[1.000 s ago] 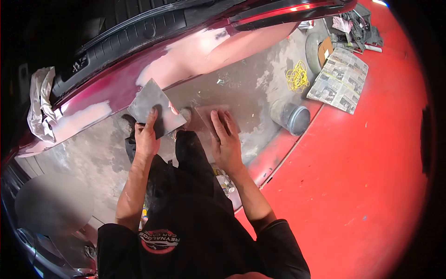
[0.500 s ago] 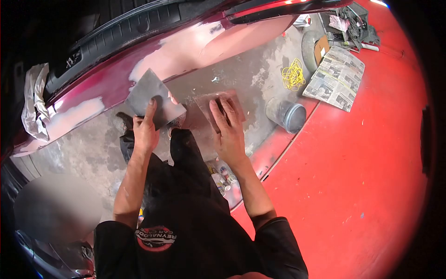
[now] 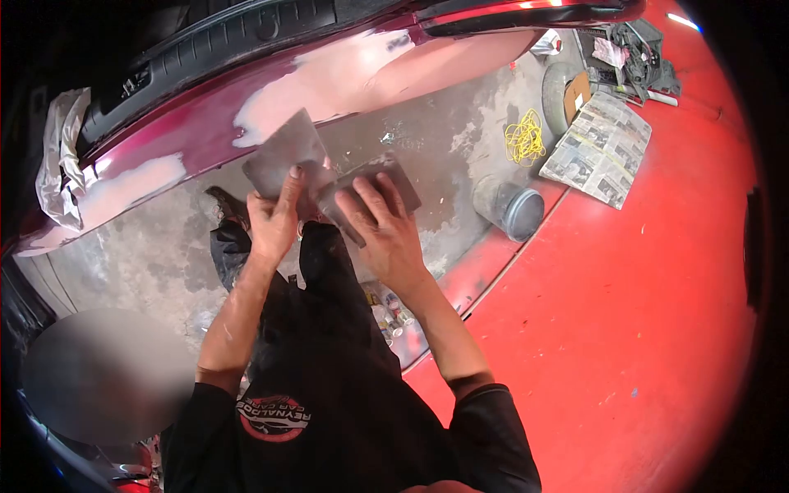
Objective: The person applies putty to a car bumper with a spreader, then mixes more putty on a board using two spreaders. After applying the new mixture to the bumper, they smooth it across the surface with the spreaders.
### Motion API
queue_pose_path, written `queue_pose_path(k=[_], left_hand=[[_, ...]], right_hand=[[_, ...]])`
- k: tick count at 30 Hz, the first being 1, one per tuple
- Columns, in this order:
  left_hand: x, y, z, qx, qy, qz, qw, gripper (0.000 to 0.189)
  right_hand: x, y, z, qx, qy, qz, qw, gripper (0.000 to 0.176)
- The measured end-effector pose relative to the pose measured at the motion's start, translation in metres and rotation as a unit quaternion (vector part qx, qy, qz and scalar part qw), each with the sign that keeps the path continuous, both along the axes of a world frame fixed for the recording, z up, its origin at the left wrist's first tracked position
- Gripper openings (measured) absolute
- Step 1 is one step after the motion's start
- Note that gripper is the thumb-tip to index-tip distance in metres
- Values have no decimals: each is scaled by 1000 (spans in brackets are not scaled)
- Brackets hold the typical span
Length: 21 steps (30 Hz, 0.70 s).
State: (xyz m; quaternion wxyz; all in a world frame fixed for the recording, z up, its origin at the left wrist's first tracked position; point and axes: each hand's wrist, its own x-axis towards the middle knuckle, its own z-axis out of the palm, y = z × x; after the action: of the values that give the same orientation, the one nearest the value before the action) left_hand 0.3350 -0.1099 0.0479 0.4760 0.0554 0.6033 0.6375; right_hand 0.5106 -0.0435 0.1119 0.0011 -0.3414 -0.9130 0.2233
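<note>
My left hand [image 3: 273, 226] grips a grey, square sheet of sandpaper [image 3: 289, 152] with the thumb lying on its upper face. In my right hand [image 3: 386, 234] is a second dark grey sheet of sandpaper [image 3: 403, 185]; the fingers lie spread across its top and the thumb is hidden. The two sheets overlap at their near edges in front of my legs. Beyond them runs a dark red car body panel [image 3: 205, 152] with pale pink, sanded-looking patches [image 3: 345, 78].
Crumpled white paper [image 3: 62, 160] hangs at the panel's left. On the floor to the right are a bucket [image 3: 519, 215], a yellow cord [image 3: 523, 140], a tire [image 3: 555, 99] and newspaper [image 3: 598, 148]. Several small cans [image 3: 394, 312] stand beside my leg. A blurred round shape [image 3: 103, 378] fills the lower left.
My hands have come together. The left sheet has moved right, and the right sheet has moved left and turned, so that they now overlap. The view has shifted slightly.
</note>
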Motion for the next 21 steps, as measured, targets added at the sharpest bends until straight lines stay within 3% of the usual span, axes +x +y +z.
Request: queue_pose_path(k=[2, 3, 4, 6, 12, 14, 21], left_hand=[[-11, 3, -6, -13, -24, 70, 997, 26], [-22, -5, -20, -93, -73, 113, 987, 22], [-29, 5, -2, -27, -78, 165, 983, 19], [-39, -3, 2, 37, -78, 176, 981, 19], [-22, -67, -34, -71, -88, 136, 984, 21], [-18, -80, -37, -57, -84, 116, 988, 22], [-24, -87, -39, -79, -64, 86, 991, 26]], right_hand=[[2, 2, -6, 17, -58, 38, 997, 61], [5, 6, -17, 34, -72, 43, 996, 60], [7, 11, -28, 51, -88, 47, 994, 60], [3, 40, -42, 100, -81, -3, 992, 65], [-36, 77, -58, 166, -122, -101, 973, 79], [-45, 81, -63, 165, -146, -118, 968, 79], [-37, 95, -95, 210, -139, -104, 962, 85]])
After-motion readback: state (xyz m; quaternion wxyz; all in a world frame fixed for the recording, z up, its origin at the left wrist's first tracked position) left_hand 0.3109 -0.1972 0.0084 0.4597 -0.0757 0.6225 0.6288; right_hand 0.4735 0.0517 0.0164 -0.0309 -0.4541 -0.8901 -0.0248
